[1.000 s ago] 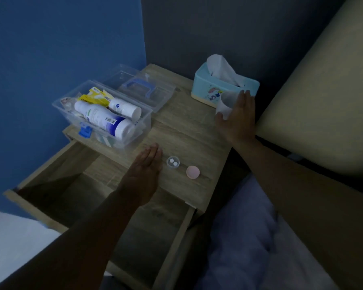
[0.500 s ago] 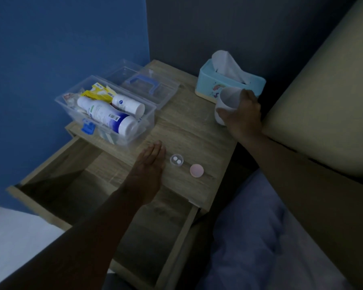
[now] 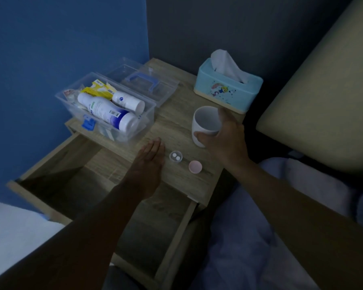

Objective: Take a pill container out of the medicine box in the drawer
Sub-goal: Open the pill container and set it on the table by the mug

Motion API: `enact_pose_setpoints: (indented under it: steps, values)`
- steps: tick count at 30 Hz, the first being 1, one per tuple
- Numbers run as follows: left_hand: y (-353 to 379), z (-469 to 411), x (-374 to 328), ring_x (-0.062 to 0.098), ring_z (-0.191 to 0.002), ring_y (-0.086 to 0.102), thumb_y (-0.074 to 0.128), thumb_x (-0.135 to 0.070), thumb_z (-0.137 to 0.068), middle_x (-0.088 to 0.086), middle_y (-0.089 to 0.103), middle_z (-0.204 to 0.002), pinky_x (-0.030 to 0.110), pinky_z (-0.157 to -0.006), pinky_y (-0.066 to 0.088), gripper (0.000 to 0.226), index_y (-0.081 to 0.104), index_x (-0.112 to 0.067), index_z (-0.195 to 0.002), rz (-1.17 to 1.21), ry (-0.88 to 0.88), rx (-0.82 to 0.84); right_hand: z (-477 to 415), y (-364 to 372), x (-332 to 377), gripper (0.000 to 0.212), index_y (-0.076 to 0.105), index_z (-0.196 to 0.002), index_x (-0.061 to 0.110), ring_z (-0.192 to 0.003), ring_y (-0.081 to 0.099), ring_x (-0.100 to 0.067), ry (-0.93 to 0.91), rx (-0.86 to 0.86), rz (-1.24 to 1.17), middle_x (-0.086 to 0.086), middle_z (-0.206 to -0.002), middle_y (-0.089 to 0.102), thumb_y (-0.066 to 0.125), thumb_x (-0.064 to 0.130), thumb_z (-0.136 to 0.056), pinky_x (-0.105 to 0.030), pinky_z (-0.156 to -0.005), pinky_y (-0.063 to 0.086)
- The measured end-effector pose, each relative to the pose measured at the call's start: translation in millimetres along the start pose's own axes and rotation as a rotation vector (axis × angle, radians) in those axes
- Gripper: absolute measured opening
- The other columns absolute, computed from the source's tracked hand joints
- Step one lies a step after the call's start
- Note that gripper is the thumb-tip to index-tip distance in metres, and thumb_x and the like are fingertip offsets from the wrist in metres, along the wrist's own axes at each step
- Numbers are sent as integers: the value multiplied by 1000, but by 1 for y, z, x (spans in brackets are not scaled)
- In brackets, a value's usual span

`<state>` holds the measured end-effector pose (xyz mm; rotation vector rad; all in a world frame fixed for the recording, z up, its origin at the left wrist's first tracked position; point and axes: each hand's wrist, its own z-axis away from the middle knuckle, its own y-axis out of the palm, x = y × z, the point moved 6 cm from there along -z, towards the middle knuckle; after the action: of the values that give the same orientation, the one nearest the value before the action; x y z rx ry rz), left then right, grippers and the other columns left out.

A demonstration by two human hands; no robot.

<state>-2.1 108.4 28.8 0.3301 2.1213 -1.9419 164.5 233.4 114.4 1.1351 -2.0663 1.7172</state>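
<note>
A small clear pill container (image 3: 175, 156) with two white pills stands open on the wooden nightstand (image 3: 172, 122), its pink lid (image 3: 195, 166) lying just to its right. My left hand (image 3: 149, 164) rests flat on the top, fingers together, just left of the container. My right hand (image 3: 224, 137) grips a white cup (image 3: 205, 124), tilted and held near the tissue box. The clear medicine box (image 3: 147, 120) sits on the top's left side, holding white bottles (image 3: 107, 111) and yellow packets. The drawer (image 3: 76, 185) below stands pulled out.
The medicine box's clear lid with a blue handle (image 3: 145, 82) lies behind it. A light-blue tissue box (image 3: 226, 91) stands at the back right. Blue wall to the left, a beige headboard (image 3: 323, 91) and bedding (image 3: 260, 237) to the right.
My right hand closed around the white cup by the tissue box and brought it forward toward the middle of the nightstand. My left hand stayed flat beside the pill container.
</note>
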Motion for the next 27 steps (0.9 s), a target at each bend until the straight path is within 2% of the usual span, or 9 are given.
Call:
enact_pose_setpoints:
  steps: [3, 6, 11, 15, 17, 21, 23, 25, 27]
  values:
    - [2, 0, 2, 29, -150, 11, 43, -20, -98, 18, 14, -161, 40, -123, 9, 62, 19, -3, -152, 1, 0, 1, 5, 0, -1, 77, 54, -132, 12, -114, 57, -17, 11, -4, -14, -2, -124, 62, 85, 39, -67, -21, -84, 37]
    - [4, 1, 4, 28, -151, 9, 43, -21, -99, 18, 12, -162, 40, -123, 8, 63, 17, -3, -153, -3, 2, 15, 8, 0, 2, 84, 52, -137, 12, -116, 57, -17, 21, 14, -11, -2, -128, 61, 86, 41, -67, -24, -87, 43]
    - [7, -1, 8, 27, -151, 7, 43, -24, -98, 15, 11, -163, 41, -123, 8, 65, 16, -6, -153, 6, -17, 41, 11, -1, 9, 75, 56, -127, 16, -111, 59, -17, 32, 14, -33, -2, -123, 64, 89, 40, -64, -26, -84, 44]
    - [8, -2, 9, 26, -151, 3, 41, -27, -98, 13, 6, -164, 41, -123, 7, 67, 11, -9, -154, 12, -39, 71, 12, 2, 11, 82, 51, -135, 17, -118, 56, -17, 47, 39, -18, -1, -129, 60, 88, 39, -65, -33, -92, 50]
    - [8, -2, 10, 24, -151, 1, 41, -28, -99, 11, 4, -164, 38, -123, 1, 67, 8, -11, -155, 15, -55, 82, 14, 2, 13, 86, 48, -139, 16, -120, 55, -18, 53, 50, -15, -2, -132, 58, 88, 38, -66, -38, -96, 50]
    - [4, -3, 10, 22, -151, -2, 45, -29, -98, 7, 1, -164, 35, -120, 0, 71, 5, -15, -155, 68, -97, 130, 17, 3, 13, 91, 44, -143, 18, -122, 54, -19, 72, 49, -19, -2, -135, 56, 88, 38, -66, -34, -96, 48]
    - [-1, 2, 9, 21, -151, 2, 49, -27, -96, 7, 6, -164, 36, -121, 3, 72, 9, -14, -155, 108, -90, 138, 18, 3, 15, 92, 40, -143, 20, -124, 52, -20, 73, 51, -5, -3, -138, 51, 86, 41, -66, -36, -96, 48]
    - [-12, 14, 12, 21, -150, 15, 50, -24, -96, 9, 19, -162, 36, -123, 12, 65, 21, -13, -154, 170, -51, 91, 17, 3, 25, 90, 34, -143, 24, -132, 44, -22, 34, 36, 14, -4, -146, 42, 81, 45, -70, -39, -102, 45]
    - [-26, 33, 21, 20, -143, 33, 47, -24, -97, 9, 37, -154, 36, -119, 25, 54, 35, -14, -149, 193, -25, 22, 17, 5, 47, 84, 29, -146, 24, -142, 32, -17, -67, 6, -32, -4, -155, 32, 76, 41, -79, -27, -110, 32]
